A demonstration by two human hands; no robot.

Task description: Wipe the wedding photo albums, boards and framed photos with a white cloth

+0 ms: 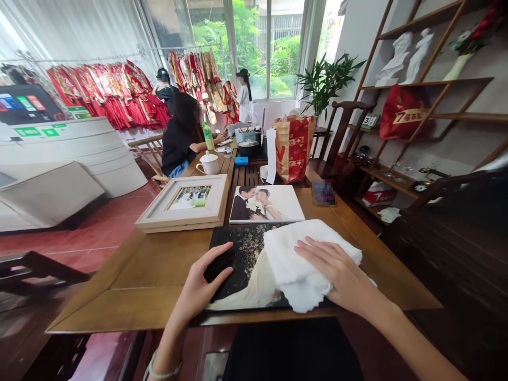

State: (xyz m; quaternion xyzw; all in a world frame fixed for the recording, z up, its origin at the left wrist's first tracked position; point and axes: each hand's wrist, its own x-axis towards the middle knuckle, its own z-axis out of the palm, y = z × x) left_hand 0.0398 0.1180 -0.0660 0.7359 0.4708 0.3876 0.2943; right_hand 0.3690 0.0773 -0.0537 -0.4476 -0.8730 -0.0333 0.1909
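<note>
At the table's (154, 264) six o'clock edge, the dark picture (249, 260) seems only part wiped, the left hand (200, 276) with fingers wide at nine o'clock, the right hand (339, 269) with fingers flat on the white cloth (289, 269) at three.

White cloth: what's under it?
Under the white cloth lies a dark photo; its speckled area and pale gown show to the left. The part beneath is covered, so what it pictures there can't be seen.
</note>
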